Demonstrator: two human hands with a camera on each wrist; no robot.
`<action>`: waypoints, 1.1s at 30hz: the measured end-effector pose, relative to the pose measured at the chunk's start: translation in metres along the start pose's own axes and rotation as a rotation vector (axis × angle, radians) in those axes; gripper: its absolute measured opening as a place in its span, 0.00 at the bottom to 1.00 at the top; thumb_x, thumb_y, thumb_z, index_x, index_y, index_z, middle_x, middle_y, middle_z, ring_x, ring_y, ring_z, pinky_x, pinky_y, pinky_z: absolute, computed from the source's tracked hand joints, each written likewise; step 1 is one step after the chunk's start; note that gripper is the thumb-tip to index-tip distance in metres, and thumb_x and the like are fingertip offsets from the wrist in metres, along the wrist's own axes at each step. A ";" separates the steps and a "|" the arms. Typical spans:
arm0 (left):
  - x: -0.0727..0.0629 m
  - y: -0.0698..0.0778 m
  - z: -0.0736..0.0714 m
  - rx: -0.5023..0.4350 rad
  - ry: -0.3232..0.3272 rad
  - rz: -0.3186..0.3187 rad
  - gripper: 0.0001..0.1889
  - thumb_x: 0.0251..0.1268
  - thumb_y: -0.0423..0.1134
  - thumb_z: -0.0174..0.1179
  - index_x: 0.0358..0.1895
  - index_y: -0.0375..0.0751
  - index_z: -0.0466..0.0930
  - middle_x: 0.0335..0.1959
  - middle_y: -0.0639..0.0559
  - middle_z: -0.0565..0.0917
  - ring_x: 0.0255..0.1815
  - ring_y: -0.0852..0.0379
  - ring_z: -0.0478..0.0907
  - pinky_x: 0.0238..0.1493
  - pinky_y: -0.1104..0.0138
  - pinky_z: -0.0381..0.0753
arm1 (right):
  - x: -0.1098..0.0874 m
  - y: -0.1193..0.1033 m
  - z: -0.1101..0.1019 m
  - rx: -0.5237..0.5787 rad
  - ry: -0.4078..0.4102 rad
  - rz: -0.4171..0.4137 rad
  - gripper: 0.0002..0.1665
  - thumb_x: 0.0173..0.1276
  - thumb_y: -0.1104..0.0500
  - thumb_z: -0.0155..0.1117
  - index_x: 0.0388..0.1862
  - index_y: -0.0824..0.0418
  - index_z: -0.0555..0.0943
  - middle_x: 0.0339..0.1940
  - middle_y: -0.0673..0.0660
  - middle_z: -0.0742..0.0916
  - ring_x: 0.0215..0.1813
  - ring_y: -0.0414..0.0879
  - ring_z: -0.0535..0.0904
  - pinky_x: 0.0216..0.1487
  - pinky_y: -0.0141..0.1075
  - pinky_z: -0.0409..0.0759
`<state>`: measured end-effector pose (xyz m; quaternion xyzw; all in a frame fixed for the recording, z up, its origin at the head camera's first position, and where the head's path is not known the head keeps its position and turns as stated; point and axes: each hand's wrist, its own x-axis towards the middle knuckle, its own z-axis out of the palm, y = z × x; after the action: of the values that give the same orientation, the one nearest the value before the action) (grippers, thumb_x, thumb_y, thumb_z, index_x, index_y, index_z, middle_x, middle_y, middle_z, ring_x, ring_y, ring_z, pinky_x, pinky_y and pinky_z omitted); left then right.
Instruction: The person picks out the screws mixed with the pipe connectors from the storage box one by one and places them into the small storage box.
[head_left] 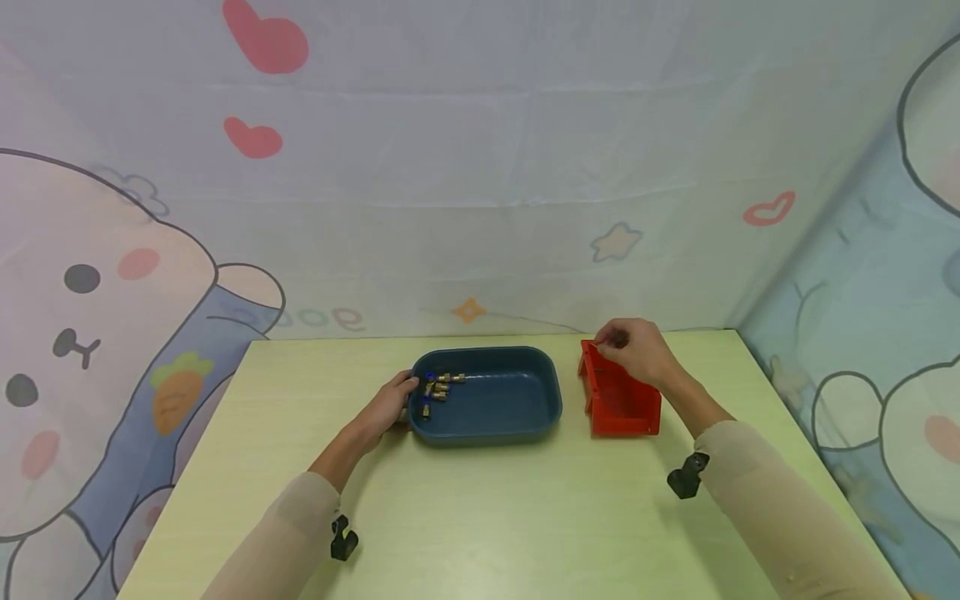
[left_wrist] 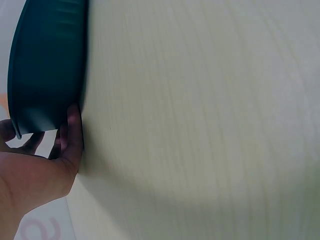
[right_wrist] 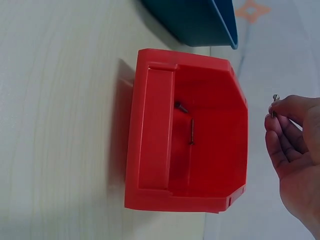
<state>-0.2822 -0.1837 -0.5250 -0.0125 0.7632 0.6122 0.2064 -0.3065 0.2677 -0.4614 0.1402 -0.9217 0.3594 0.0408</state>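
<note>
My left hand (head_left: 388, 402) grips the left end of a dark blue-green tray (head_left: 517, 400), with the thumb at the rim and the fingers low against the outer wall in the left wrist view. Several small brass fittings (head_left: 441, 396), some with blue parts, lie in the tray's left part. Over the back of a red bin (head_left: 624, 426), my right hand (head_left: 637, 348) pinches a small screw (right_wrist: 275, 98) between thumb and fingertips. Inside the bin, the right wrist view shows a long thin screw (right_wrist: 192, 132) and a shorter screw (right_wrist: 181, 107) on the floor.
Both containers stand side by side near the back edge of a pale wooden table (head_left: 480, 517), the bin to the right. Behind the table hangs a printed cloth (head_left: 480, 167) with hearts and cartoon figures, and it continues along the right side.
</note>
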 end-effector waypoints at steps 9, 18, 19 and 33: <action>0.001 0.000 -0.001 -0.004 0.000 0.005 0.30 0.90 0.51 0.37 0.85 0.44 0.53 0.76 0.36 0.72 0.72 0.39 0.73 0.39 0.63 0.80 | -0.001 0.009 0.002 -0.029 0.004 0.029 0.05 0.76 0.65 0.67 0.47 0.64 0.88 0.40 0.58 0.88 0.43 0.53 0.82 0.46 0.44 0.82; 0.001 0.000 0.000 -0.004 0.002 0.005 0.29 0.90 0.51 0.37 0.85 0.44 0.53 0.74 0.36 0.73 0.72 0.39 0.73 0.39 0.64 0.80 | -0.004 0.016 0.006 -0.022 0.000 0.064 0.06 0.76 0.66 0.67 0.48 0.64 0.87 0.41 0.59 0.88 0.44 0.53 0.81 0.49 0.46 0.82; 0.001 0.000 0.000 -0.004 0.004 0.004 0.29 0.90 0.51 0.37 0.85 0.45 0.53 0.74 0.36 0.74 0.72 0.39 0.73 0.39 0.64 0.80 | -0.005 0.017 0.007 -0.021 0.001 0.066 0.06 0.76 0.66 0.67 0.48 0.64 0.87 0.42 0.59 0.88 0.44 0.53 0.81 0.49 0.46 0.82; 0.000 -0.001 0.000 0.002 -0.005 0.008 0.29 0.90 0.51 0.38 0.85 0.44 0.54 0.74 0.36 0.73 0.73 0.39 0.73 0.38 0.63 0.81 | -0.007 0.025 0.018 0.011 0.012 0.069 0.04 0.74 0.68 0.67 0.44 0.65 0.87 0.40 0.59 0.88 0.43 0.53 0.82 0.48 0.45 0.82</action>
<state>-0.2821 -0.1841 -0.5263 -0.0077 0.7633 0.6124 0.2056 -0.3068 0.2744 -0.4925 0.1064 -0.9236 0.3667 0.0333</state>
